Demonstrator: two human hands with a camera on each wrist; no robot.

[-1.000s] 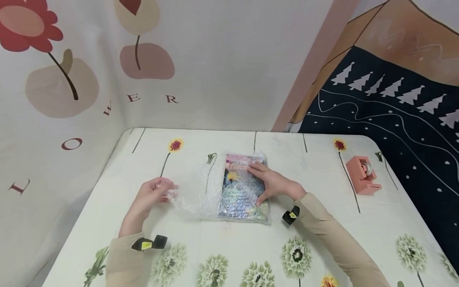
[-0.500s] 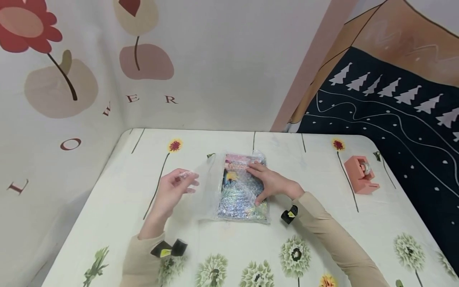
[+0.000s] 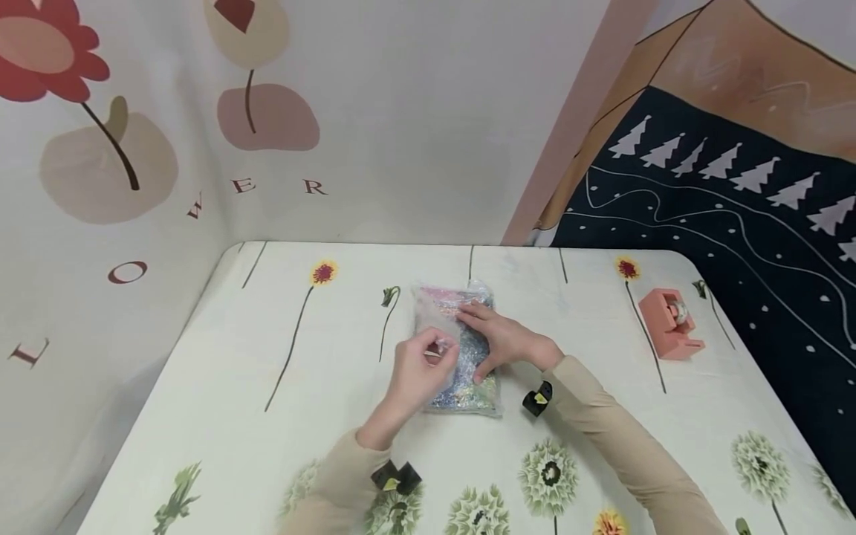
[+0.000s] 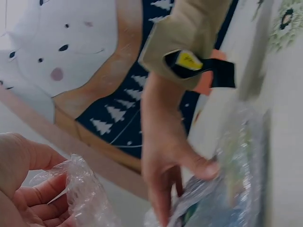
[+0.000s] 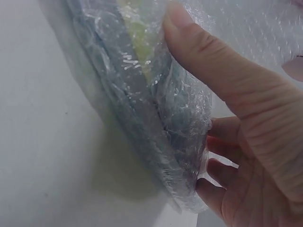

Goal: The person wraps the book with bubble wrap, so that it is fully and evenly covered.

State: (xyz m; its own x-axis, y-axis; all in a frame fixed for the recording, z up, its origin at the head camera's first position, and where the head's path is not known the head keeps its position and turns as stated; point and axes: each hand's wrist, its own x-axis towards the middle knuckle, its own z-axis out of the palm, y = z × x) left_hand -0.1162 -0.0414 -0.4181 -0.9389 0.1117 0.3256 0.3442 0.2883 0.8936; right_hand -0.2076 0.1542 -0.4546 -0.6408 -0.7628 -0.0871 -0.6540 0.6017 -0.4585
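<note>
Flat, picture-printed item (image 3: 461,394): at mid-worktop (image 3: 221,475), under bubble wrap (image 4: 90,194), with a free flap across its left part.

Left hand (image 3: 420,371): above the left part of the item, thumb and fingers pinched on the flap's edge.

Right hand (image 3: 504,340): spread on the right part, fingertips toward the far end, thumb toward the near end; pressing on the wrap, nothing gripped.

Well apart to the right: pink tape dispenser (image 3: 662,327), clear roll inside.

Risks, by judgement: spring-back of the flap after an early release — likely cause, stiffness of the wrap. Skewed fold or gaping corner from an off-line pull. Item askew inside the layers from too light a press on the right.

Hard to make out: print blurred by wrap; book or other flat thing — cannot tell. Underside out of sight. Dispenser mostly behind the right sleeve (image 4: 191,28) in the left wrist view. Forearms cut off at the near edge of the head view.
</note>
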